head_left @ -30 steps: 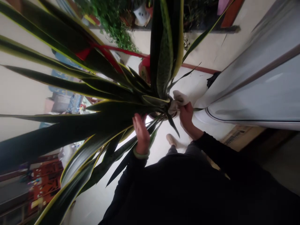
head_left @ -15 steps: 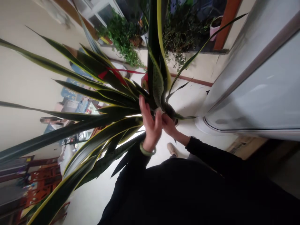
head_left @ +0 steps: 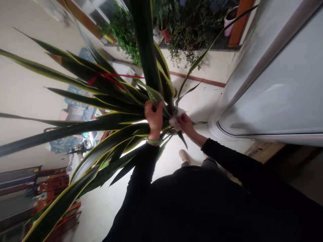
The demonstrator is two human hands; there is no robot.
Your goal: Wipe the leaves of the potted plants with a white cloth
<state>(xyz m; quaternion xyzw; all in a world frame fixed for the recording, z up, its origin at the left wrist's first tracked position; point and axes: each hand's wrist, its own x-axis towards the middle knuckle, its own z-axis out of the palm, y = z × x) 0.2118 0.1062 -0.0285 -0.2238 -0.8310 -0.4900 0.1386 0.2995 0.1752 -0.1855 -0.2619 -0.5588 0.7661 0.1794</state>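
A large snake plant (head_left: 118,122) with long dark-green, yellow-edged leaves fans out in front of me. My left hand (head_left: 153,117), with a pale green bangle at the wrist, is closed around one upright leaf (head_left: 153,94) near its lower part. Close to the plant's base, my right hand (head_left: 186,124) pinches a crumpled whitish cloth or tissue (head_left: 176,118) that lies against the leaf bases. A red ribbon (head_left: 111,77) runs across leaves at the upper left. The pot is mostly hidden behind the leaves and my hands.
A tall white rounded appliance (head_left: 272,87) stands close on the right. Potted plants (head_left: 186,30) line a window ledge beyond. Wooden chairs (head_left: 54,198) stand at the lower left, and a cardboard box (head_left: 262,152) lies by the appliance. My shoe (head_left: 184,156) shows on the pale floor.
My left hand has gone from outstretched fingers to closed around a leaf, and the upright leaf tilts left. My right hand has moved slightly right with the whitish cloth, which shows more now.
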